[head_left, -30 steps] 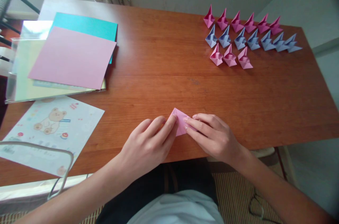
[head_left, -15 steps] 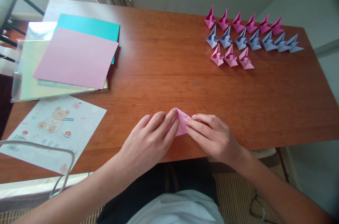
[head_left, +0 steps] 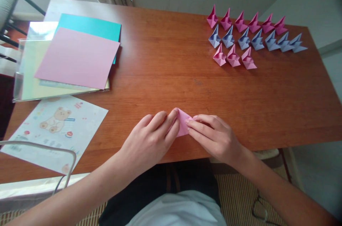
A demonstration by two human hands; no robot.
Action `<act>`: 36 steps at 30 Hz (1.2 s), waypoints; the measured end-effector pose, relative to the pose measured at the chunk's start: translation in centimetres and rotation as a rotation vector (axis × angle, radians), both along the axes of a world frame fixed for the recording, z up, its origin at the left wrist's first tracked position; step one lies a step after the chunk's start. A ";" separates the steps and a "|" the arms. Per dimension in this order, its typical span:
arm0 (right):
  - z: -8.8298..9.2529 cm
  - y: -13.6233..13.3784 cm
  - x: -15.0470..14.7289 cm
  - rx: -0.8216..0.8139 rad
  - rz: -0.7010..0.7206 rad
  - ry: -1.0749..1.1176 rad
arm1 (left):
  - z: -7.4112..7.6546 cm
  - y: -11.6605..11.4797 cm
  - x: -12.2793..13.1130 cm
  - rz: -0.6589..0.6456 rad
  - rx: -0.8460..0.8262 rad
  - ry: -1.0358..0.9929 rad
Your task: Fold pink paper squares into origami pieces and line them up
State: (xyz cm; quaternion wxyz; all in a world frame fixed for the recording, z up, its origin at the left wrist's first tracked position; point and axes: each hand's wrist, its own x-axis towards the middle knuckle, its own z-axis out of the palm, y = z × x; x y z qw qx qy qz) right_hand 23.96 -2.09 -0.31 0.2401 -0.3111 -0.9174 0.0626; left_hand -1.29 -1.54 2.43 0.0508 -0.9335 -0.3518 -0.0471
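A small pink folded paper [head_left: 183, 123] lies on the wooden table [head_left: 165, 62] near its front edge. My left hand [head_left: 149, 141] presses on the paper's left side with fingers together. On its right side, my right hand [head_left: 213, 137] pins the paper with its fingertips. Most of the paper is hidden under the fingers. Both hands touch it at once.
Several folded paper figures, pink [head_left: 240, 22], blue [head_left: 256, 41] and light pink [head_left: 233, 57], stand in rows at the back right. A stack of coloured sheets [head_left: 74, 56] lies at the left, a bear-printed sheet [head_left: 56, 129] in front of it, a metal frame [head_left: 40, 145] beside that.
The hands stay on the pink paper; my left fingers have crept slightly forward along the fold. The view has shifted a little.
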 end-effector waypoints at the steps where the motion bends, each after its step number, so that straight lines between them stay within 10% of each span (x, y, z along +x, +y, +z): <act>1: 0.0 0.0 0.0 -0.001 0.002 0.002 | 0.0 0.0 0.0 0.001 0.004 0.002; 36: -0.6 -0.1 0.2 -0.044 0.004 0.033 | -0.4 -0.5 0.2 0.020 0.020 -0.008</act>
